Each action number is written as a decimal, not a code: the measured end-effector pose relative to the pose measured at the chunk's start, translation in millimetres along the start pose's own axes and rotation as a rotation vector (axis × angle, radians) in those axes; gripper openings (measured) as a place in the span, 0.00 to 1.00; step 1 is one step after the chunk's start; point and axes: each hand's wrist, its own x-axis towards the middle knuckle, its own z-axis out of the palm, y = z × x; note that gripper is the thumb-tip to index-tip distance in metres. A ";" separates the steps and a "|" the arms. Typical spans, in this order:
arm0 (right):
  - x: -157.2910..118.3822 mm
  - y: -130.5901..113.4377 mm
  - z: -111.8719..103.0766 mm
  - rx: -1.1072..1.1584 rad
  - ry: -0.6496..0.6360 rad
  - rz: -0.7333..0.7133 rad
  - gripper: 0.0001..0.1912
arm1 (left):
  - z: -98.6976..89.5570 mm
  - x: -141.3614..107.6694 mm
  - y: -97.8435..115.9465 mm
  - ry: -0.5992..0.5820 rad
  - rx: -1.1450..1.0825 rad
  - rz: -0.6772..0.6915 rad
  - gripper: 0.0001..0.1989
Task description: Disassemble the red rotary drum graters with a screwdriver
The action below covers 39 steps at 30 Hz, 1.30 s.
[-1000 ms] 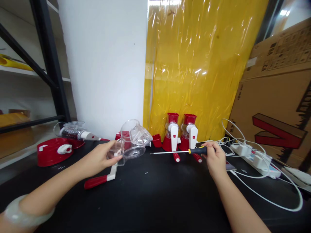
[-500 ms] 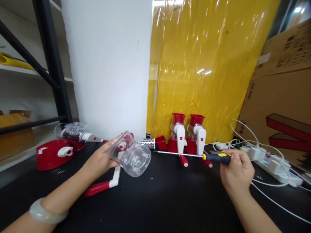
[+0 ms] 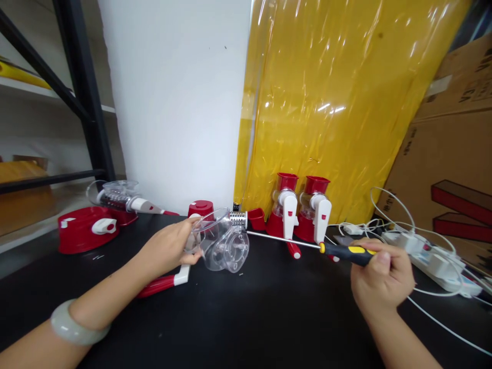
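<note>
Clear plastic housing (image 3: 227,252) in left hand (image 3: 172,245), screwdriver (image 3: 348,252) in right hand (image 3: 383,277).
We note the left fingers gripping the housing's near-left side, over the black table (image 3: 269,323); whether it touches down, we cannot tell. The right hand is closed around the screwdriver's handle, shaft pointing left, tip near the housing, contact unclear. We see a perforated drum (image 3: 239,219) just behind the housing.

head view, close over black table (image 3: 269,318), facing forward and down toward yellow curtain (image 3: 330,138).
</note>
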 end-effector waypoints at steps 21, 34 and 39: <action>-3.2 19.6 -10.2 -0.181 -0.144 0.136 0.18 | -8.2 0.7 4.2 -0.195 0.056 0.017 0.22; -0.2 16.7 -10.6 -0.220 -0.164 0.099 0.18 | -11.6 1.8 9.8 -0.248 -0.002 -0.032 0.20; 0.2 18.0 -11.4 -0.224 -0.174 0.093 0.19 | -10.9 2.0 9.8 -0.253 -0.007 -0.032 0.20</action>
